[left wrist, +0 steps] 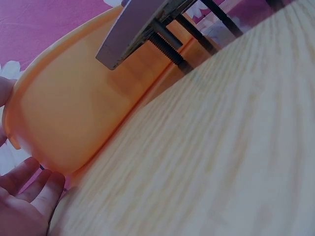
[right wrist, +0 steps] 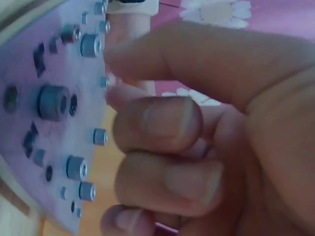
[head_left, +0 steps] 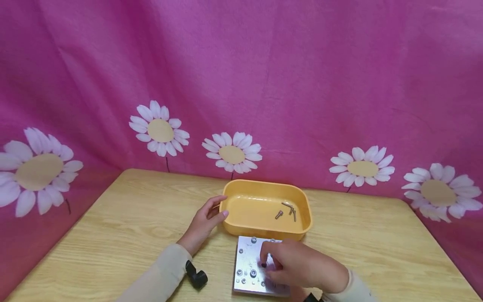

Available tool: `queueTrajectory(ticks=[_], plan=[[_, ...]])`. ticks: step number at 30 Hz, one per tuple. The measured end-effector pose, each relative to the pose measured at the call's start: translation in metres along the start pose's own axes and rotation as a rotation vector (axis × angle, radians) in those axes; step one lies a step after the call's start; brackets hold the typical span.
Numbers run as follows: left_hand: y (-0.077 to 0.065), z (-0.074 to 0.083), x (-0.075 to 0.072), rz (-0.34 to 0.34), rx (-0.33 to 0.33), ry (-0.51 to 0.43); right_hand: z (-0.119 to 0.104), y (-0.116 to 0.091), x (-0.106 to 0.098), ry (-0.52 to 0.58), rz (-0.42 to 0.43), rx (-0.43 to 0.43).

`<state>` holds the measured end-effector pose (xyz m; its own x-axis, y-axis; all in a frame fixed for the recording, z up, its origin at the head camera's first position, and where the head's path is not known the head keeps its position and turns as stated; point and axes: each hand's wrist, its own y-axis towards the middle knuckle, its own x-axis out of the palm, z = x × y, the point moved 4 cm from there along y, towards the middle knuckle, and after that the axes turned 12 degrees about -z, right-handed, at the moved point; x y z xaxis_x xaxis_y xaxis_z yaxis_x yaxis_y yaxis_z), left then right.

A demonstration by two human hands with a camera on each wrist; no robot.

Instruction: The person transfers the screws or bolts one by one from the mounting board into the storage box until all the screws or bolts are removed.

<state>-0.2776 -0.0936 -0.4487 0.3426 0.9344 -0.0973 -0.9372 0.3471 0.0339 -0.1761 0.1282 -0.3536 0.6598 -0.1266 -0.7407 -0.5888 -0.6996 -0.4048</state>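
My left hand [head_left: 203, 223] holds the left end of a yellow plastic tub [head_left: 264, 230], with thumb and index finger at its rim. In the left wrist view, its fingers [left wrist: 32, 189] touch the tub's lower wall. A square metal plate [head_left: 247, 287] lies in front of the tub, carrying several socket-head screws [head_left: 253, 273] of different sizes and some holes. Over the plate's right half is my right hand [head_left: 298, 264], fingers curled. Its thumb and index fingertips close around a small screw [right wrist: 105, 82] at the plate; they partly hide it.
Several loose metal screws [head_left: 279, 215] lie at the right inside the tub. Threaded screw shanks [left wrist: 170, 49] stick out under the plate, holding it above the wooden table [head_left: 113, 235]. A pink curtain with daisies [head_left: 294, 84] hangs behind.
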Motion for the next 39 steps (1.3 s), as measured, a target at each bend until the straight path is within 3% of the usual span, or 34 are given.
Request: queueTrajectory(ticks=[3,7,13,19,25,33,39], plan=[[-0.001,-0.001,-0.001,0.008,-0.001,-0.007,-0.002,0.003,0.007,-0.021,-0.063,0.049],[-0.002,0.001,0.0,-0.003,0.013,-0.019,-0.006,0.007,0.013,-0.084,-0.092,0.046],[-0.001,0.003,0.001,-0.011,0.009,-0.02,-0.006,0.01,0.019,-0.017,-0.155,0.136],[0.0,0.004,0.0,-0.002,0.004,-0.013,-0.008,0.011,0.018,-0.069,-0.133,0.117],[-0.001,0.003,0.001,-0.005,-0.01,-0.019,-0.006,0.012,0.02,-0.038,-0.137,0.173],[-0.002,0.005,0.001,-0.002,0.005,-0.012,-0.01,0.013,0.02,-0.168,-0.037,0.051],[0.0,0.003,0.001,-0.009,-0.006,-0.017,-0.009,0.014,0.021,-0.117,-0.063,0.11]])
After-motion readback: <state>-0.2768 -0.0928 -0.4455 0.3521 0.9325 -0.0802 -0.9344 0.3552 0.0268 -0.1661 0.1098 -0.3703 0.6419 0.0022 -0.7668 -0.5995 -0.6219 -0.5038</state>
